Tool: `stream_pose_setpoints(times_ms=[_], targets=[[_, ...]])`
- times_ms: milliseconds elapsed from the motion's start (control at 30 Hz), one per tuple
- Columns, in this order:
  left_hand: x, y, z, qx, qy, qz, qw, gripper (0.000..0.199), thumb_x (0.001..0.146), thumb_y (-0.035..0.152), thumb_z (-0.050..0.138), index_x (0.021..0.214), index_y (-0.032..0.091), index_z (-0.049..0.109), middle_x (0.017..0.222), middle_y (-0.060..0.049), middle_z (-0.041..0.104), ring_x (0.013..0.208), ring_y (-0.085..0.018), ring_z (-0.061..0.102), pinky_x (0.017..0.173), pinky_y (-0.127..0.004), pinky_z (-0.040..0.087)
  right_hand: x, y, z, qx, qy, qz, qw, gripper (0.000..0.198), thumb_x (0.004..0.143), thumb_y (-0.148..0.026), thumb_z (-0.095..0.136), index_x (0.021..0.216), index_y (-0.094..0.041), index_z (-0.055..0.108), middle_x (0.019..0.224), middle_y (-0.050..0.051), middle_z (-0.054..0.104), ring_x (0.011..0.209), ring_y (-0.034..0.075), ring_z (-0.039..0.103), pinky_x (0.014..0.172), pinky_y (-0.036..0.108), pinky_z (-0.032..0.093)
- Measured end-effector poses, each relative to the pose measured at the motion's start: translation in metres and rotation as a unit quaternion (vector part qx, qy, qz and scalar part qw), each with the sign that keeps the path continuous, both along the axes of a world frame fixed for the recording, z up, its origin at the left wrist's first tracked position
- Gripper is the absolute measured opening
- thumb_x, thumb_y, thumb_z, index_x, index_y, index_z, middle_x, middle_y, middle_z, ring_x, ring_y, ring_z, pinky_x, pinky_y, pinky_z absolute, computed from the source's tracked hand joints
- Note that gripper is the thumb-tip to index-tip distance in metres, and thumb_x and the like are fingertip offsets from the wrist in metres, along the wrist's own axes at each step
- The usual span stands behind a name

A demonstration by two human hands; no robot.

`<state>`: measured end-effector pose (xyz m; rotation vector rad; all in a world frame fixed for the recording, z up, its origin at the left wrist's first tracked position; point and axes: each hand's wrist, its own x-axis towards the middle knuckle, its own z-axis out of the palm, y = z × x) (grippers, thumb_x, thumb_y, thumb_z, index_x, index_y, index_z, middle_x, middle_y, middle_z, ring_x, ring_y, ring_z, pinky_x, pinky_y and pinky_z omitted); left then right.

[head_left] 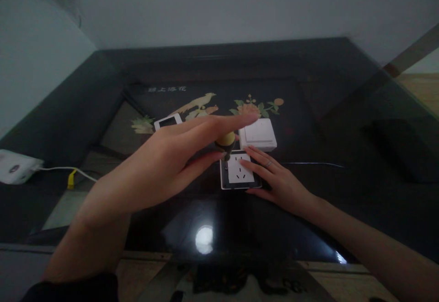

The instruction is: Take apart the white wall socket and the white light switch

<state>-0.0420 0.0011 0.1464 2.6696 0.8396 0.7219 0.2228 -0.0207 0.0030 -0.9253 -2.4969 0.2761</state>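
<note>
My left hand (164, 160) grips a screwdriver (225, 141) with a yellow and black handle, its fingers over the top and the thumb at the side. The screwdriver stands about upright, its tip pointing down at the left side of a white wall socket (240, 174). The tip's exact contact with the screw is hard to make out. My right hand (276, 174), a ring on one finger, holds the socket at its right edge, fingertips on its face. Just behind the socket lies a white wall switch (259, 132), close to both hands.
A white frame with a dark opening (168, 121) is partly hidden behind my left hand. On the left are a white plug-in box (17, 167) with a white cable and a yellow tag (72, 178). The dark glossy tabletop (308, 68) carries a bird-and-flower print and meets the wall.
</note>
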Motion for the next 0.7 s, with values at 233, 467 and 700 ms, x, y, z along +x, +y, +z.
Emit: stream_pose_setpoints(times_ms=[233,467,700], targets=[[0.003,0.000,-0.002,0.027,-0.026,0.030,0.999,0.026,0.095,0.027,0.065,0.120,0.026,0.061,0.113,-0.001,0.073,0.103,-0.017,0.071,0.093,-0.024,0.057,0.000,0.000,0.001,-0.006,-0.003,0.001,1.000,0.060,0.090,-0.030,0.066,0.144,-0.013,0.045,0.157,0.021,0.038,0.151,0.031,0.031,0.116,0.054,0.040],[0.001,-0.005,0.002,-0.016,0.008,0.019,1.000,0.052,0.099,0.019,0.053,0.149,0.028,0.040,0.125,-0.001,0.071,0.113,-0.018,0.069,0.105,-0.031,0.053,0.001,0.000,-0.001,-0.014,0.002,0.001,1.000,0.062,0.089,-0.028,0.068,0.145,-0.015,0.045,0.158,0.020,0.037,0.150,0.031,0.031,0.116,0.055,0.041],[0.008,0.000,-0.007,0.082,-0.013,0.051,0.995,0.025,0.095,0.026,0.063,0.120,0.027,0.061,0.111,-0.004,0.071,0.100,-0.020,0.070,0.087,-0.030,0.058,0.001,-0.001,0.001,-0.029,0.004,-0.004,1.000,0.067,0.089,-0.027,0.068,0.150,-0.021,0.040,0.160,0.017,0.035,0.151,0.031,0.030,0.116,0.058,0.040]])
